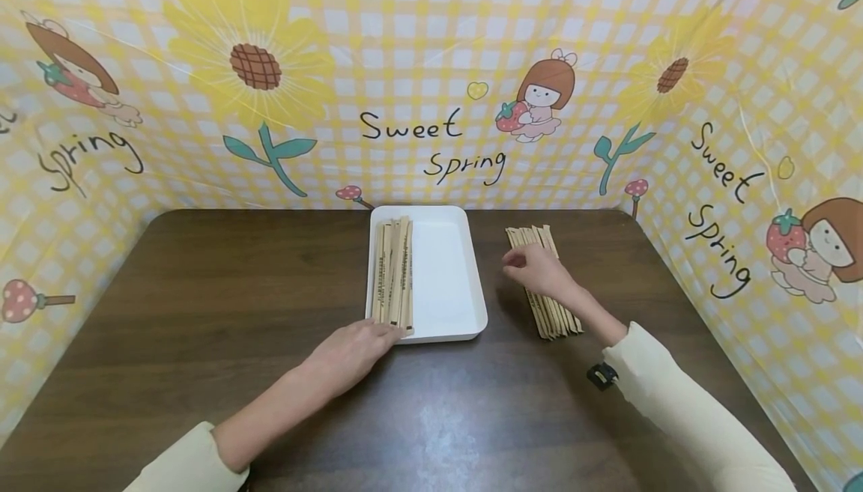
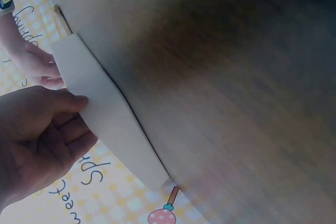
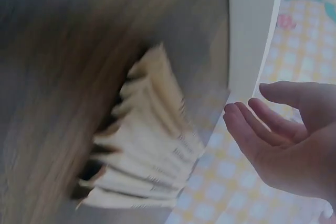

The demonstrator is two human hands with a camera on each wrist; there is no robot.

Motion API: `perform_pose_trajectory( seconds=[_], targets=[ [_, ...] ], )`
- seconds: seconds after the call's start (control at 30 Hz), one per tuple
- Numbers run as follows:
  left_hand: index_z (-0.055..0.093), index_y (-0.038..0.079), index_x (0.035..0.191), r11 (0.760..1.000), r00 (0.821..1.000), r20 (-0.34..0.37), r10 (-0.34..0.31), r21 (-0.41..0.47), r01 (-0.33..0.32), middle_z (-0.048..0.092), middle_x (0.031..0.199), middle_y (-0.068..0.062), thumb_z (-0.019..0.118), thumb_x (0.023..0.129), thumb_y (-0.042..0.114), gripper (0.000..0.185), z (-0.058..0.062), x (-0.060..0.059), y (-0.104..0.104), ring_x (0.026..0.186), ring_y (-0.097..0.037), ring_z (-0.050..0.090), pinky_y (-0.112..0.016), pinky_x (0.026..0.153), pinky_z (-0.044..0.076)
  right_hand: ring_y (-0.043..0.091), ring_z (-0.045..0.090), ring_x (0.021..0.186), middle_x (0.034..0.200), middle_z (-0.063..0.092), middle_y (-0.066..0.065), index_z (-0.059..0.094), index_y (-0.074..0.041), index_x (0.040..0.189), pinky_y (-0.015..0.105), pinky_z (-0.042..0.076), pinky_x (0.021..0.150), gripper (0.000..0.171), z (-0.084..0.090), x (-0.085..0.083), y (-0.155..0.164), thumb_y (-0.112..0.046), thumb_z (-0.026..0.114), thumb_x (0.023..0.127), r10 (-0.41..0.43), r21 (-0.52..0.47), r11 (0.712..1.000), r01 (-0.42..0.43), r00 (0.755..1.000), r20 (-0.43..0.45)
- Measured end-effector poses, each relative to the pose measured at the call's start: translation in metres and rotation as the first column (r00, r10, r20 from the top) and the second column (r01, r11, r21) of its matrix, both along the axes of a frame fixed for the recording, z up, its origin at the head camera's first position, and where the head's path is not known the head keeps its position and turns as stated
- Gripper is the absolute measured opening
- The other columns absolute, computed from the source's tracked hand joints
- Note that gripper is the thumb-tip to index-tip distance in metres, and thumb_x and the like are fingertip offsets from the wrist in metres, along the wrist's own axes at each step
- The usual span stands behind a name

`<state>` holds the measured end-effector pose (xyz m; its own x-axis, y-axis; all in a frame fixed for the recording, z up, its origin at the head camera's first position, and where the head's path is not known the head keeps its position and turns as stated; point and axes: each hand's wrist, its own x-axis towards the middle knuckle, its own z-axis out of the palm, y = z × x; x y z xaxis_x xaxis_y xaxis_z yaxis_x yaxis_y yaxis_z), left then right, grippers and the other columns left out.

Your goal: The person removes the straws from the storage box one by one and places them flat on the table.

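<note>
A white tray (image 1: 445, 275) lies on the table, with several slim brown paper-wrapped sticks (image 1: 394, 271) lengthwise along its left side. My left hand (image 1: 353, 350) is at the tray's near left corner and holds its edge. In the left wrist view, the left thumb lies against the tray's outer wall (image 2: 110, 108), with the other fingers curled at the rim. My right hand (image 1: 539, 271) hovers over a second row of paper-wrapped sticks (image 1: 556, 320) right of the tray. Its fingers are loosely bent, with nothing between them in the right wrist view.
The brown wooden table (image 1: 236, 275) is bounded at the back and sides by a yellow checked cloth (image 1: 404, 43). A small black device (image 1: 602, 376) sits at the right wrist. A strip of table separates the tray from the right row of sticks.
</note>
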<state>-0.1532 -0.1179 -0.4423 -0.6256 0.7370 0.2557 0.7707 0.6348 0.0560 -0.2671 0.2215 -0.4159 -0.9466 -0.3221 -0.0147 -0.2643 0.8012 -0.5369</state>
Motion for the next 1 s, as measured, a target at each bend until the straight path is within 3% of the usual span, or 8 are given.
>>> perform_pose_trajectory(
  seconds=[0.13,0.27,0.37,0.47,0.63,0.77,0.87,1.0],
  targets=[
    [0.066,0.0,0.116,1.0,1.0,0.0,0.0,-0.002,0.0,0.071,0.107,-0.016,0.067,0.081,-0.014,0.037,0.0,-0.001,0.0,0.094,-0.031,0.069,-0.039,0.075,0.06,0.028,0.067,0.101,0.108,0.071,0.015,0.07,0.004,0.114,0.043,0.056,0.087,0.024,0.001,0.011,-0.013,-0.01,0.065,0.094,0.082,-0.006,0.997,-0.083,0.994,-0.066],
    [0.066,-0.001,0.117,1.0,1.0,-0.002,0.001,0.0,-0.001,0.071,0.107,-0.016,0.067,0.082,-0.014,0.038,0.0,0.0,0.0,0.095,-0.031,0.069,-0.039,0.077,0.06,0.022,0.067,0.082,0.109,0.072,0.014,0.069,0.003,0.119,0.038,0.056,0.079,0.027,0.0,0.024,-0.025,-0.01,0.065,0.096,0.16,-0.006,0.987,-0.162,0.979,-0.129],
    [0.067,0.0,0.118,1.0,1.0,-0.005,-0.002,0.008,0.002,0.071,0.106,-0.016,0.068,0.082,-0.013,0.038,0.0,0.0,0.0,0.094,-0.031,0.069,-0.039,0.076,0.06,0.021,0.067,0.082,0.113,0.071,0.013,0.068,0.002,0.122,0.038,0.055,0.079,0.029,0.0,0.034,-0.031,-0.012,0.065,0.096,0.222,0.005,0.974,-0.225,0.957,-0.186],
    [0.067,0.001,0.118,1.0,1.0,-0.012,-0.009,0.009,0.01,0.071,0.105,-0.015,0.069,0.081,-0.012,0.039,-0.001,0.0,0.0,0.094,-0.031,0.069,-0.038,0.076,0.06,0.02,0.066,0.086,0.115,0.071,0.012,0.067,0.001,0.124,0.037,0.055,0.082,0.03,-0.003,0.043,-0.037,-0.013,0.065,0.097,0.312,0.04,0.949,-0.312,0.917,-0.247],
    [0.068,0.0,0.118,1.0,1.0,-0.025,-0.011,0.005,0.012,0.071,0.104,-0.015,0.069,0.081,-0.011,0.039,-0.002,0.0,0.0,0.095,-0.03,0.069,-0.038,0.078,0.059,0.025,0.066,0.109,0.123,0.067,0.016,0.066,0.002,0.124,0.038,0.054,0.095,0.031,-0.014,0.055,-0.042,-0.014,0.065,0.097,0.464,0.137,0.885,-0.445,0.813,-0.351],
    [0.068,0.0,0.118,1.0,0.999,-0.032,-0.013,-0.001,0.013,0.071,0.104,-0.015,0.069,0.081,-0.01,0.038,-0.002,0.0,0.001,0.095,-0.03,0.069,-0.038,0.078,0.059,0.029,0.061,0.12,0.126,0.065,0.018,0.067,0.002,0.125,0.039,0.052,0.098,0.032,-0.026,0.065,-0.04,-0.013,0.065,0.096,0.544,0.204,0.838,-0.506,0.741,-0.395],
    [0.068,0.0,0.118,1.0,0.999,-0.033,-0.014,-0.006,0.014,0.071,0.105,-0.015,0.069,0.081,-0.011,0.038,-0.002,-0.001,0.001,0.096,-0.03,0.069,-0.039,0.08,0.059,0.029,0.059,0.122,0.127,0.065,0.017,0.067,0.001,0.125,0.039,0.053,0.096,0.032,-0.033,0.071,-0.039,-0.012,0.065,0.097,0.572,0.238,0.819,-0.522,0.712,-0.408],
    [0.068,0.0,0.119,1.0,0.999,-0.033,-0.015,-0.004,0.015,0.071,0.105,-0.015,0.069,0.081,-0.011,0.039,-0.002,-0.001,0.0,0.098,-0.03,0.068,-0.039,0.081,0.059,0.029,0.058,0.123,0.128,0.065,0.015,0.068,0.0,0.125,0.038,0.053,0.096,0.032,-0.038,0.076,-0.037,-0.009,0.067,0.094,0.579,0.251,0.813,-0.525,0.692,-0.431]
  ],
)
